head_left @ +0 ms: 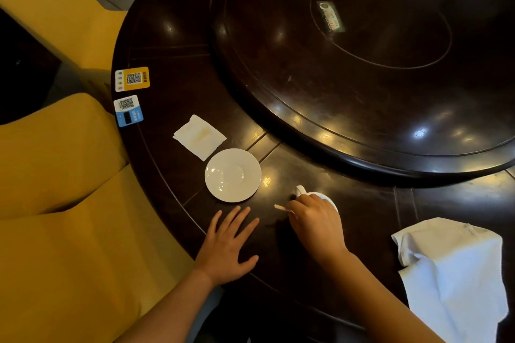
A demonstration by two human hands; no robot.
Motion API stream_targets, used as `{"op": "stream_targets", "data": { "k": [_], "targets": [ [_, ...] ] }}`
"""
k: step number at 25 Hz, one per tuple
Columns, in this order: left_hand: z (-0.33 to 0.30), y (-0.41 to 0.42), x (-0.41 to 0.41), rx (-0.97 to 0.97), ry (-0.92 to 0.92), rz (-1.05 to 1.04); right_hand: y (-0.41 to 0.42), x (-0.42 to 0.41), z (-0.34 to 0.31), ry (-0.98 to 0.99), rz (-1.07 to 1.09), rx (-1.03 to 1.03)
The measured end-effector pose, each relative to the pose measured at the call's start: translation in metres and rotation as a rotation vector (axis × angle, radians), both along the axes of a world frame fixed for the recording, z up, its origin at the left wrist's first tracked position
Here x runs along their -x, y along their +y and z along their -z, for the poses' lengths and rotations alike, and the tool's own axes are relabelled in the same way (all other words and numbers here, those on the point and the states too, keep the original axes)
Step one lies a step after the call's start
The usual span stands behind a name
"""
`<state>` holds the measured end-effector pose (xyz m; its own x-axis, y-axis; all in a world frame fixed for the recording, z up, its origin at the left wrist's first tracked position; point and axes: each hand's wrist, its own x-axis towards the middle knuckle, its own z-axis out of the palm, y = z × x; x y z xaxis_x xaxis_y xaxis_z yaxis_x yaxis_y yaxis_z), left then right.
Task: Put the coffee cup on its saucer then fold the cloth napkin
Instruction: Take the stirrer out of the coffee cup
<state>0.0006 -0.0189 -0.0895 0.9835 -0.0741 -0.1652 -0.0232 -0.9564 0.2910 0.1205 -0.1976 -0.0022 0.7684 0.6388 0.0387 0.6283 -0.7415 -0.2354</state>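
Head view, dark round table (pixel 172 44), yellow chairs (pixel 55 231), left hand (pixel 225 245) flat, right hand (pixel 315 220) gripping cup (pixel 302 191)

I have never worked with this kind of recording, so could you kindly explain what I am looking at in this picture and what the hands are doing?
There is no machine here: one camera worn on a person's head looks down at their own two bare hands. The surface is a dark round table with a raised turntable in its middle. The left hand lies flat on the table, fingers spread, holding nothing. The right hand has its fingers curled over a white coffee cup and also holds a thin pale stick. The empty white saucer sits just left of the cup. An unfolded white cloth napkin lies at the right, a small paper napkin beyond the saucer, and two QR code cards by the edge.
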Motion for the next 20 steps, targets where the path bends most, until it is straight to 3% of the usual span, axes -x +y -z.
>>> {"op": "stream_targets", "data": {
  "k": [5,13,16,20],
  "targets": [
    [0.000,-0.001,-0.002,-0.017,0.014,0.001,-0.009,-0.012,-0.023,0.073,0.083,-0.253],
    [0.002,0.000,-0.003,-0.011,0.015,0.000,-0.020,-0.052,-0.045,0.504,0.449,-0.650],
    [0.002,0.000,-0.003,-0.006,0.004,0.003,0.009,-0.070,-0.060,0.560,0.362,-0.731],
    [0.003,0.001,-0.003,0.003,-0.011,0.000,0.081,-0.093,-0.062,0.530,0.089,-0.640]
  ]
}}
